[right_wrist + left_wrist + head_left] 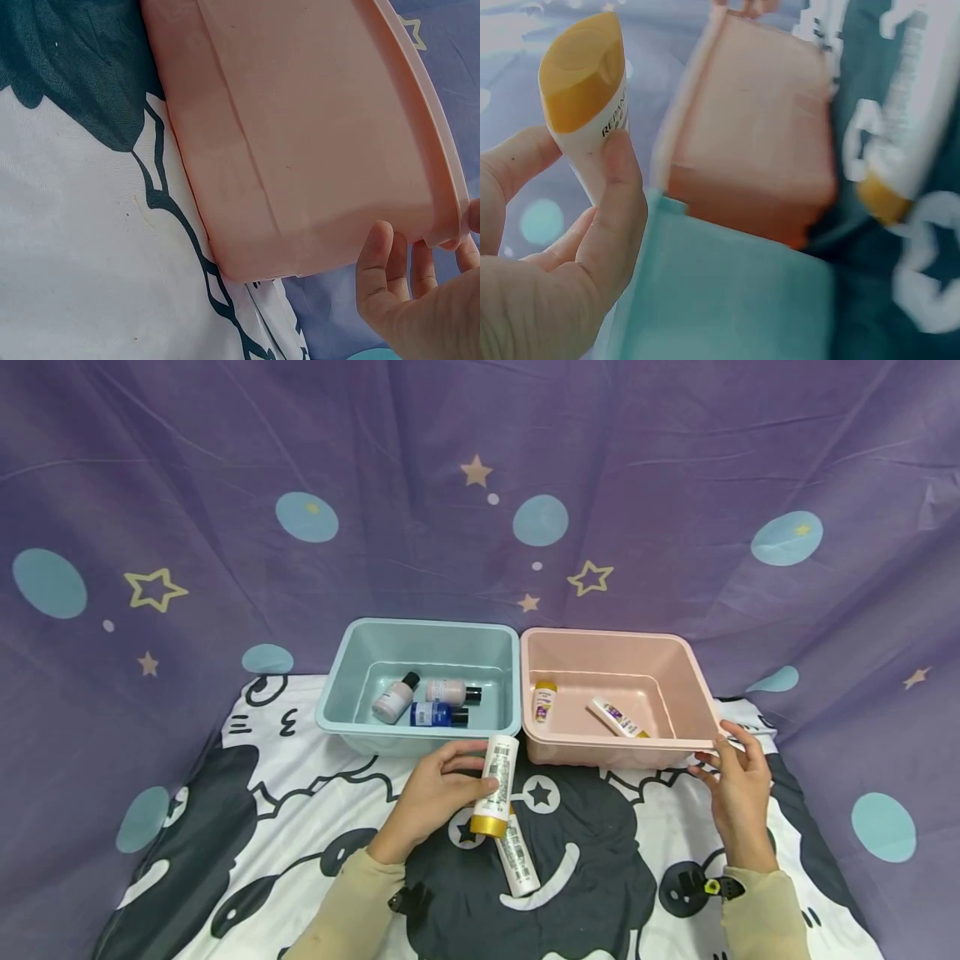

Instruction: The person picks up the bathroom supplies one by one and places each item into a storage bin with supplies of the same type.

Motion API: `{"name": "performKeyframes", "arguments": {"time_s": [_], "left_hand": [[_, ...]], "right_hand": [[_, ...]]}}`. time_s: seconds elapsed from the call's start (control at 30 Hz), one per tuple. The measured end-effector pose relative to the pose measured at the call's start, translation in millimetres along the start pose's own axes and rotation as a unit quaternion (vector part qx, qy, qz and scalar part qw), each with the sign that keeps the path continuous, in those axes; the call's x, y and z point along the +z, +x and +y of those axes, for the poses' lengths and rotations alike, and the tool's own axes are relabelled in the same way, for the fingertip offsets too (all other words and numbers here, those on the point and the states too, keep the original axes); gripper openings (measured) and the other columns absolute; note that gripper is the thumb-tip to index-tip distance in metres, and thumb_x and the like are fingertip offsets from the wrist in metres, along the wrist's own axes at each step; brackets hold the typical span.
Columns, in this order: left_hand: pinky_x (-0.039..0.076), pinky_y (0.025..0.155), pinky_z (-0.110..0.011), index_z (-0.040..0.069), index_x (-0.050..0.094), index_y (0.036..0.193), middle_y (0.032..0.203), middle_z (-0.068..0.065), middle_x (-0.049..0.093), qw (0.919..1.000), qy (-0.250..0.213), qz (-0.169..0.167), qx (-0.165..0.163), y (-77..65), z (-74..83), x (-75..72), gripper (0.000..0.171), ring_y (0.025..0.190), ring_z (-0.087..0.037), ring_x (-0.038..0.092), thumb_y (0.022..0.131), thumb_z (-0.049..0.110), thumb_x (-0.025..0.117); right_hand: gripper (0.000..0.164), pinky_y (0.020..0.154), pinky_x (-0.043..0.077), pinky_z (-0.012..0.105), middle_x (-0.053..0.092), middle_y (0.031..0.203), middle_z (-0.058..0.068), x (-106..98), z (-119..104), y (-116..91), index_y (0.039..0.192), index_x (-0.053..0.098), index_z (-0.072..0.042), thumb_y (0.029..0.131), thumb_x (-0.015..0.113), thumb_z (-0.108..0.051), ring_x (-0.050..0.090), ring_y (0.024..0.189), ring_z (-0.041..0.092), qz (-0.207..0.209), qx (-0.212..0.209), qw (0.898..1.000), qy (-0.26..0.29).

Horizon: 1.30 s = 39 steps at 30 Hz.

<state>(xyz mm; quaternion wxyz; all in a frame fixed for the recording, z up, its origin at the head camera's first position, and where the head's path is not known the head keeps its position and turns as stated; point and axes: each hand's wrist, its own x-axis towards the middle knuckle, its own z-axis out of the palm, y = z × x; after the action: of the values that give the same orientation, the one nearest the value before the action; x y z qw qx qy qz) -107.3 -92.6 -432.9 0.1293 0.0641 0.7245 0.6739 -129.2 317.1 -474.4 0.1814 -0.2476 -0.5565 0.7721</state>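
My left hand (pixel 438 793) pinches a white bottle with a gold cap (pixel 497 781) between thumb and fingers, its cap end down in the head view. In the left wrist view the wide cap of this bottle (pixel 585 75) shows close up, with part of a printed label. Below it a second white bottle with a gold cap (pixel 517 860) lies on the cloth. My right hand (pixel 738 789) holds the front right corner of the pink bin (pixel 592 750), fingers at the rim. In the right wrist view the thumb (pixel 377 244) lies by the bin's outer wall.
Left of the pink bin, side by side with it, stands a blue bin (pixel 420 743) with two pale bottles and a blue bottle (pixel 435 715). Two small white tubes (pixel 617 718) with gold caps lie in the pink bin. A purple curtain (pixel 420 568) hangs behind.
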Motion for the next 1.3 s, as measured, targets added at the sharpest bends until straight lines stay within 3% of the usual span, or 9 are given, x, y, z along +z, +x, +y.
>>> {"name": "performKeyframes", "arguments": {"time_s": [0.17,0.37,0.6,0.77,0.9,1.07,1.3], "left_hand": [[0.059,0.081,-0.04,0.014,0.06,0.135,0.121,-0.011,0.066,0.9984,0.009,-0.033,0.045,15.2,32.0,4.3,0.054,0.096,-0.027,0.07,0.086,0.019,0.082],[0.06,0.08,-0.04,0.018,0.062,0.133,0.121,-0.008,0.065,0.9957,0.026,-0.043,0.078,46.5,63.8,11.5,0.052,0.1,-0.026,0.068,0.085,0.022,0.082],[0.06,0.076,-0.035,0.013,0.063,0.131,0.117,-0.008,0.066,0.9924,0.055,-0.064,0.09,94.9,91.8,31.7,0.052,0.102,-0.022,0.066,0.084,0.022,0.084],[0.06,0.075,-0.031,0.01,0.064,0.129,0.113,-0.006,0.068,0.9917,0.071,-0.057,0.09,134.5,108.4,49.5,0.053,0.1,-0.018,0.066,0.082,0.02,0.086],[0.061,0.071,-0.03,0.007,0.062,0.128,0.109,-0.007,0.069,0.9935,0.066,-0.057,0.073,168.4,112.8,63.8,0.051,0.093,-0.02,0.069,0.082,0.016,0.085],[0.061,0.069,-0.029,0.004,0.062,0.125,0.106,-0.01,0.068,0.9953,0.065,-0.052,0.049,204.5,107.0,79.3,0.048,0.089,-0.021,0.069,0.083,0.011,0.084],[0.061,0.07,-0.031,0.002,0.061,0.124,0.106,-0.012,0.069,0.9957,0.074,-0.052,0.017,232.8,91.8,95.8,0.047,0.086,-0.022,0.069,0.083,0.008,0.083]], "right_hand": [[0.04,0.054,0.06,0.031,0.06,0.111,0.01,-1,0,1,0.135,0.059,-0.011,0.097,0.069,-0.015,0.067,0.076,0.019,-0.005,-0.002,1.0,0.003],[0.038,0.054,0.06,0.031,0.06,0.111,0.011,-2,1,1,0.134,0.06,-0.012,0.097,0.069,-0.015,0.067,0.078,0.02,-0.008,0.0,1.0,0.003],[0.037,0.056,0.06,0.031,0.06,0.111,0.011,-1,0,1,0.133,0.061,-0.014,0.097,0.069,-0.017,0.067,0.079,0.02,-0.012,0.0,1.0,-0.001],[0.037,0.056,0.06,0.031,0.06,0.109,0.01,-1,-1,1,0.133,0.061,-0.014,0.097,0.069,-0.017,0.067,0.078,0.019,-0.011,-0.002,1.0,-0.003],[0.036,0.056,0.06,0.032,0.062,0.108,0.01,-3,0,2,0.132,0.062,-0.013,0.096,0.069,-0.014,0.068,0.078,0.021,-0.015,-0.004,1.0,0.004],[0.037,0.055,0.06,0.032,0.061,0.109,0.011,-4,1,3,0.132,0.062,-0.012,0.096,0.07,-0.014,0.068,0.078,0.021,-0.019,-0.007,1.0,0.003],[0.037,0.056,0.06,0.032,0.061,0.11,0.011,-4,2,5,0.132,0.061,-0.011,0.097,0.069,-0.013,0.068,0.078,0.021,-0.021,-0.012,1.0,-0.001]]}}
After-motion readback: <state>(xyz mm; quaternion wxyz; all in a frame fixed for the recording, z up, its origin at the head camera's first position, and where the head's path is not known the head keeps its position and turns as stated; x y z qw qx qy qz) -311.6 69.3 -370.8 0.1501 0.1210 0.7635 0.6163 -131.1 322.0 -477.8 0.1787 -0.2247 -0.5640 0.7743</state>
